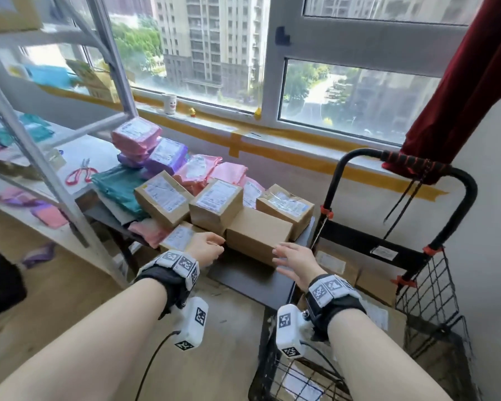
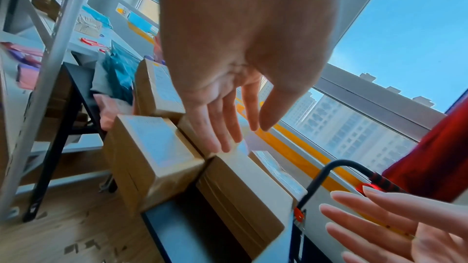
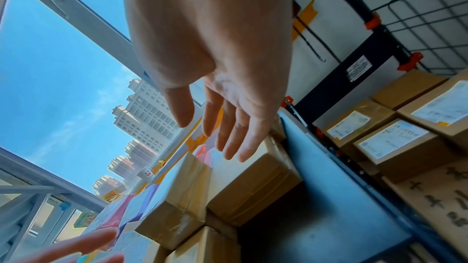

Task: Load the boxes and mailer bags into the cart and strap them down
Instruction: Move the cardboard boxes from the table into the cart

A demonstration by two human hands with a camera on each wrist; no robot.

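Cardboard plain box (image 1: 258,231) sits on the dark tabletop (image 1: 252,280) between both grips: left hand (image 1: 206,250) and right hand (image 1: 297,263) spread, empty, not touching. Loading step; next, clamp its ends and carry it right into the cart (image 1: 428,287).

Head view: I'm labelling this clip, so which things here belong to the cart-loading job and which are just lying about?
Belongs to the job:
- cardboard boxes on the dark table
- pink mailer bags and purple mailer bag
- wire cart, some boxes already inside
- left hand and right hand, both empty

Lying about:
- red scissors
- white cup
- red curtain
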